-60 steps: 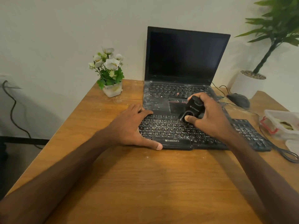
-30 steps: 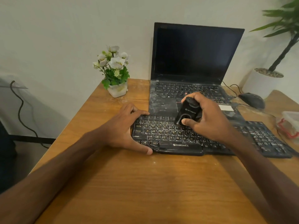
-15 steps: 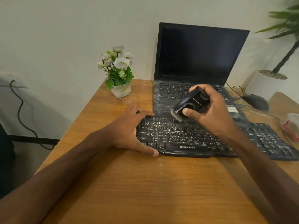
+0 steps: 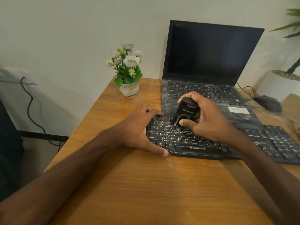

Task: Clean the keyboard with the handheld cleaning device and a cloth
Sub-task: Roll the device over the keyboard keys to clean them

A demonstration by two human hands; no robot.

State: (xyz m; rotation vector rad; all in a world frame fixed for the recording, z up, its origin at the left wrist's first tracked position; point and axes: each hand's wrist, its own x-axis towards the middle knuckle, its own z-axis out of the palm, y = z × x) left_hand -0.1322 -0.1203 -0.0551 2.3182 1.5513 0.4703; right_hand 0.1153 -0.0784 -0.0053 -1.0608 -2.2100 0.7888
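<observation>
1. Wooden brown bench (image 4: 146, 192); a small white pot of white artificial flowers (image 4: 129, 73) stands at rear left, near the wall.
2. Left hand (image 4: 138, 129): fingers extended, lying flat on the left end of the black, dust-streaked ZEBRONICS keyboard (image 4: 203, 148); thumb along its front edge. Nothing gripped.
3. Right hand (image 4: 206, 120): wrapped round the black handheld cleaning device (image 4: 185, 113), lower end down on the upper key rows.
4. Black open laptop (image 4: 211, 62), screen dark, just behind the keyboard.
5. Black mouse (image 4: 267, 103) at far right.
</observation>
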